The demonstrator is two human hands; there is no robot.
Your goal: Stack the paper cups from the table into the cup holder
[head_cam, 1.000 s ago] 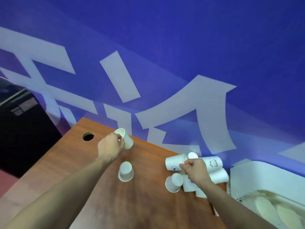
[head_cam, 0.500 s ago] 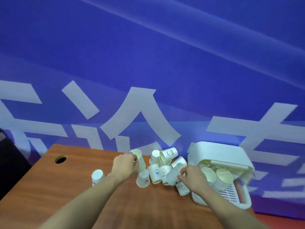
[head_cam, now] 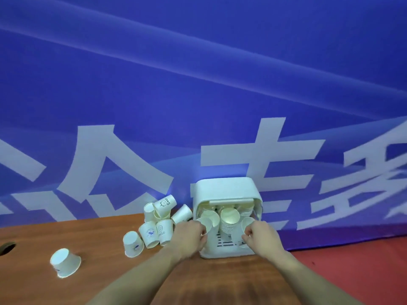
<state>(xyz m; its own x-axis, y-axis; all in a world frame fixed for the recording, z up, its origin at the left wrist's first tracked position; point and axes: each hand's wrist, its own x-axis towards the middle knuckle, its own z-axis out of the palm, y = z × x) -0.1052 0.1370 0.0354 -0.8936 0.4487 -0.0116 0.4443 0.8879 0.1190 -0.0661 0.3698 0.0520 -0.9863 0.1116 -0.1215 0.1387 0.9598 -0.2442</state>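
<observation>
A white plastic cup holder point(head_cam: 224, 188) stands at the table's back right, with stacks of paper cups inside it. My left hand point(head_cam: 190, 237) grips a white paper cup point(head_cam: 206, 224) at the holder's left stack. My right hand point(head_cam: 262, 235) grips another paper cup point(head_cam: 246, 224) at the holder's right side. Left of the holder lies a heap of several loose paper cups point(head_cam: 159, 221), some upside down, some on their sides. One upside-down cup point(head_cam: 133, 244) stands a little apart from the heap, and a lone cup point(head_cam: 65, 263) sits farther left.
The wooden table point(head_cam: 99, 280) has a round cable hole point(head_cam: 7, 247) at its far left. A blue banner wall point(head_cam: 198, 95) rises right behind the table. Red floor point(head_cam: 363, 267) shows past the table's right edge.
Both hands moved right from the cup heap to the holder, each carrying a cup. The view swung right, bringing the holder to the middle.
</observation>
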